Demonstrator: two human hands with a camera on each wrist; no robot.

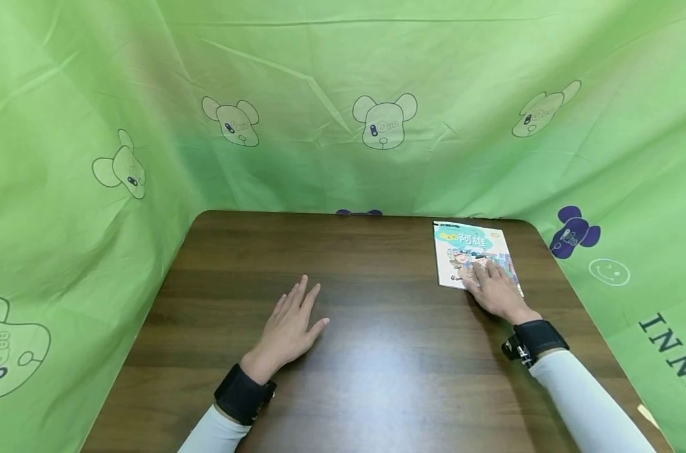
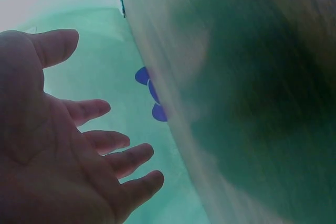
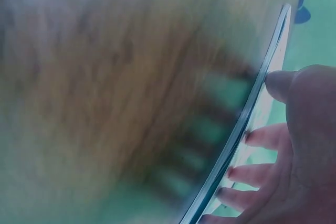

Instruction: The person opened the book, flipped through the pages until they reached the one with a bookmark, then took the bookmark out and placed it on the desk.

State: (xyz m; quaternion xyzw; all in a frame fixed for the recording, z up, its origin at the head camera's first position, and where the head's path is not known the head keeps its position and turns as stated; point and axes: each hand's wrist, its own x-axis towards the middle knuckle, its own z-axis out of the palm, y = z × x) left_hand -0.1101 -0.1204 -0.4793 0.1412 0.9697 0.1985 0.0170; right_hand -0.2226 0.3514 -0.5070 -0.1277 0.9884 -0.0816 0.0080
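A thin picture book (image 1: 447, 261) with a white and blue cover lies at the far right of the brown table. My right hand (image 1: 498, 292) rests on its lower part with the fingers spread over the cover. In the right wrist view the fingertips press on the book's cover (image 3: 262, 98), and the book's edge shows as a thin slanted line. Over the left middle of the table, my left hand (image 1: 289, 324) stays palm down with fingers extended and nothing in it. The left wrist view shows the palm (image 2: 63, 156) with all its fingers apart.
The wooden table (image 1: 365, 327) has rounded far corners. A green cloth (image 1: 320, 163) with bear drawings hangs behind it and along both sides. Both wrists wear black bands (image 1: 243, 393). A small pale object (image 1: 649, 415) sits at the table's right edge.
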